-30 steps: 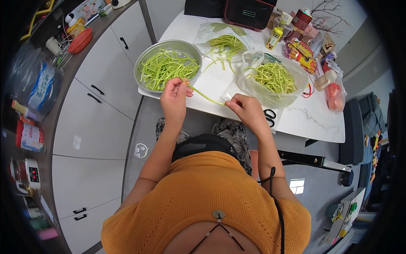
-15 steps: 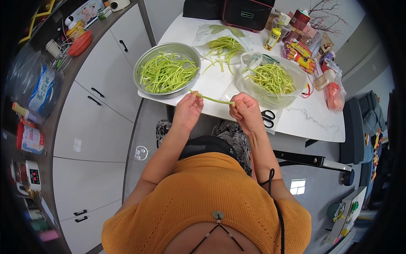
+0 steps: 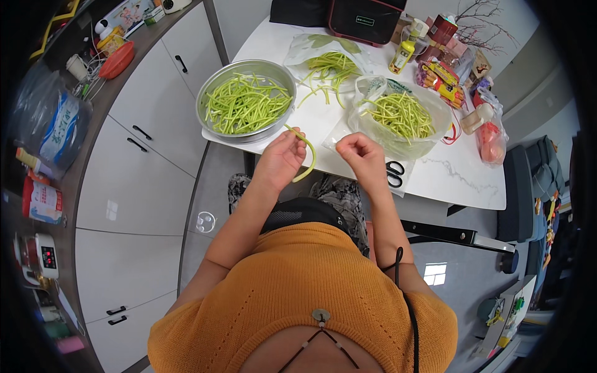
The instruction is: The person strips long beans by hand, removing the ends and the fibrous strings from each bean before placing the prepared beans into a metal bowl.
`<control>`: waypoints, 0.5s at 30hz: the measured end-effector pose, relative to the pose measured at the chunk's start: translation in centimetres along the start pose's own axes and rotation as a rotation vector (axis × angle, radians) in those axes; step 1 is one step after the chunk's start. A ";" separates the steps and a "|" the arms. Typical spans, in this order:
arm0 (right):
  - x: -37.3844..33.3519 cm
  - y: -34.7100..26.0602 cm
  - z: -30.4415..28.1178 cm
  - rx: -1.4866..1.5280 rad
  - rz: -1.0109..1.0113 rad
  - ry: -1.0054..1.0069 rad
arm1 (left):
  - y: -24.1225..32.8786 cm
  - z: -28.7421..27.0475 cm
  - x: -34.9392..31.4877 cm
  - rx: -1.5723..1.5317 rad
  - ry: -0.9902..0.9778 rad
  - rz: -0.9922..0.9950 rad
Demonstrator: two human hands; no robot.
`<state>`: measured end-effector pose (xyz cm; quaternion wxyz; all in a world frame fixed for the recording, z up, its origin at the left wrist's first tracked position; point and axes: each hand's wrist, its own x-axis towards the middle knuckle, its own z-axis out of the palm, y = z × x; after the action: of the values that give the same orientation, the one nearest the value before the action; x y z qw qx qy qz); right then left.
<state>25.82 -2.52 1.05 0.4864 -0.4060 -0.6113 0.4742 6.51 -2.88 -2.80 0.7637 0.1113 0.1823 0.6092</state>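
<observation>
A long green vegetable stem (image 3: 311,152) is held in my left hand (image 3: 280,163), its loose end curving down past the fingers. My right hand (image 3: 365,163) is apart from the stem, thumb and fingertips pinched over the table's front edge; whatever they hold is too small to make out. Ahead of my left hand stands a round metal pan (image 3: 268,69) full of cut green stems (image 3: 247,102). Beyond my right hand, a clear plastic bag (image 3: 437,115) lies open around more stems (image 3: 401,117). Longer stems (image 3: 333,67) spill from another bag (image 3: 301,51) farther back.
Black-handled scissors (image 3: 395,174) lie near the front edge of the white table (image 3: 460,177), right of my right hand. A yellow bottle (image 3: 403,55), snack packets (image 3: 440,81) and a black case (image 3: 364,22) stand at the back. White cabinets (image 3: 140,174) line the left side.
My right hand has let go of the stem's right end. The stem, earlier stretched between both hands, now hangs curved from my left hand.
</observation>
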 end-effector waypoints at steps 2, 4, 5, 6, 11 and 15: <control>0.7 0.5 -1.5 -0.145 -0.021 0.073 | 0.6 0.2 -0.3 0.055 0.022 0.083; 2.0 0.8 -3.3 -0.341 -0.186 0.212 | 1.3 0.0 -0.1 0.128 0.027 0.186; 2.7 0.5 -4.4 -0.491 -0.273 0.289 | 1.7 -0.2 0.0 0.159 0.019 0.242; 3.8 0.3 -5.7 -0.582 -0.322 0.340 | 2.1 -0.4 0.2 0.190 0.011 0.299; 6.5 0.0 -9.1 -0.911 -0.311 0.545 | 4.9 -0.3 0.9 0.328 0.076 0.548; 6.9 1.0 -6.3 -0.763 -0.448 0.456 | 7.9 -1.1 1.9 0.355 0.143 0.688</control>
<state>30.65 5.42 2.03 0.5143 -0.5073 -0.6915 -0.0005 -0.59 0.74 -0.95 0.4690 0.2534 0.2896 0.7950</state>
